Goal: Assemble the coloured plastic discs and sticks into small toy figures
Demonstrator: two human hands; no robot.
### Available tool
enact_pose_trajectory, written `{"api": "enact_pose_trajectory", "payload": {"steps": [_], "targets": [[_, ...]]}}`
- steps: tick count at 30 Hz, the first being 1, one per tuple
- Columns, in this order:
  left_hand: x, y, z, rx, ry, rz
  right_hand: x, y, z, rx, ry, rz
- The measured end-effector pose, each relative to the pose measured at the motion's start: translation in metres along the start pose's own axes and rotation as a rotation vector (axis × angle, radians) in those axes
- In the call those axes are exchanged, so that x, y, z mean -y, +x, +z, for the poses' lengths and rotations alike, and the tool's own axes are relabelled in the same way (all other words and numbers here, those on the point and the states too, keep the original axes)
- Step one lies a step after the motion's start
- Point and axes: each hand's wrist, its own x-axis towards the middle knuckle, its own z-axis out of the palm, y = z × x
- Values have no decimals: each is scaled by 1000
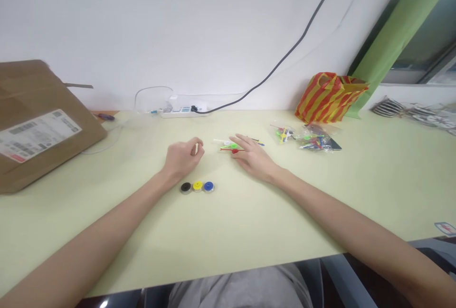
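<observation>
My left hand [183, 157] rests on the pale green table [249, 222] with its fingers curled in a loose fist; what it holds, if anything, is hidden. Just in front of its wrist lie a black disc [185, 187], a yellow disc [197, 186] and a blue disc [208, 186] in a row. My right hand [252, 157] lies flat, fingers stretched, touching a small pile of coloured plastic pieces [230, 145] with green, red and white parts.
A cardboard box [39, 122] stands at the left. A white power strip [183, 109] with a dark cable lies by the wall. A red-and-yellow striped bag [329, 96] and clear bags of coloured pieces [313, 139] sit at the right.
</observation>
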Motion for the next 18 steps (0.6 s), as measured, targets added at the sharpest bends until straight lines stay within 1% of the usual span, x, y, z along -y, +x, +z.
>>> {"api": "enact_pose_trajectory", "payload": {"steps": [5, 9, 11, 13, 14, 16, 18], "targets": [[-5, -1, -1, 54, -16, 23, 3, 1, -1, 56, -11, 46], [-6, -2, 1, 75, -22, 34, 1, 0, -1, 9, 7, 71], [-5, -2, -2, 81, -17, 50, -2, 0, -1, -24, 8, 107], [-5, 0, -11, 106, -12, 149, -6, 0, -1, -37, 13, 134], [-6, 2, -18, 131, -10, 242, -8, -1, 0, -41, 17, 144], [-10, 5, -34, 200, -30, 484, -12, -1, 0, -49, 17, 168], [-18, 7, -48, 278, -23, 626, -18, -1, 1, -67, 5, 210]]}}
